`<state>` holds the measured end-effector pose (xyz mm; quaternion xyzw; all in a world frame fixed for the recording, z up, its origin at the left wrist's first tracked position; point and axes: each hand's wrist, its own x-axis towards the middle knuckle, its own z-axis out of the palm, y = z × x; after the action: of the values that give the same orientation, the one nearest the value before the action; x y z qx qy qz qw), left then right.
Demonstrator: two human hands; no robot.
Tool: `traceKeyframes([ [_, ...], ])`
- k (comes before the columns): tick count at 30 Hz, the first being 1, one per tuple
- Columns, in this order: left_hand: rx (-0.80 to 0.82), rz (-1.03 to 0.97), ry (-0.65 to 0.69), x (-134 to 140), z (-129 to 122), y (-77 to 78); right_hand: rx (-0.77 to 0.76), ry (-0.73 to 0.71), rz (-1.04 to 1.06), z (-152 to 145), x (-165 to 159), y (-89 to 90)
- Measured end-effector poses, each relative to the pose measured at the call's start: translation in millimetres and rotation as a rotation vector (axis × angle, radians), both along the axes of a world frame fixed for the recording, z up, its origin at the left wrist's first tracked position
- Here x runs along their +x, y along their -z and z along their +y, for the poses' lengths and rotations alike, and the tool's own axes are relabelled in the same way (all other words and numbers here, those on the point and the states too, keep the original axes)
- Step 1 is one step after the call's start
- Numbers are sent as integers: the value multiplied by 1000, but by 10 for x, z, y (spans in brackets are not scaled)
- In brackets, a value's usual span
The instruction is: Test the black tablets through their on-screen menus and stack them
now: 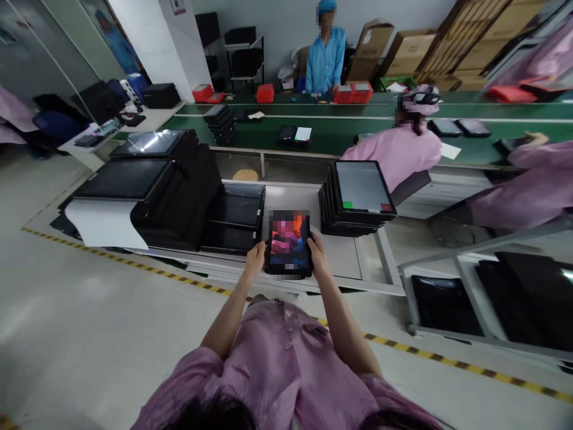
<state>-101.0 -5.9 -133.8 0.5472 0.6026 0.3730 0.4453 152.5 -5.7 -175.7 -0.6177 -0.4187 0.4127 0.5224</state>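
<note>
A black-framed tablet (290,248) with a lit, colourful screen is held upright before me, over the near edge of a pale bench (342,257). My left hand (256,259) grips its left side. On the opposite side my right hand (317,253) is closed round the edge. Left of the tablet lie low stacks of dark tablets (235,206), beside taller black stacks (125,179). To the right stands another stack of tablets (362,185), its top screen pale grey with a green and a red patch in the corners.
Beyond the bench runs a green conveyor (255,131) with several devices and red bins (353,92). A person in blue (326,60) stands behind it; people in pink (394,152) sit at right. A wheeled rack (465,298) stands right; yellow-black tape (192,280) crosses the floor.
</note>
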Motion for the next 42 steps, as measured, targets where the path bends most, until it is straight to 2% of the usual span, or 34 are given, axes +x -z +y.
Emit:
traceKeyframes([
  [4,-15,6,19,-6,-7,-53,-64,-107,170,-337,-19,-112],
  [7,-58,22,9,-20,-22,-92,-50,-188,160,-513,-7,-172],
  [16,-136,-10,-22,-41,-11,-109,-29,-301,107,-589,94,-166],
  [30,-132,4,-32,-28,28,32,-28,-74,247,-426,-96,-53],
  [34,-84,-5,-48,7,6,46,-19,-75,241,-446,-102,-75],
  [42,-142,-20,-96,48,-8,-12,-30,-78,279,-444,-123,-156],
])
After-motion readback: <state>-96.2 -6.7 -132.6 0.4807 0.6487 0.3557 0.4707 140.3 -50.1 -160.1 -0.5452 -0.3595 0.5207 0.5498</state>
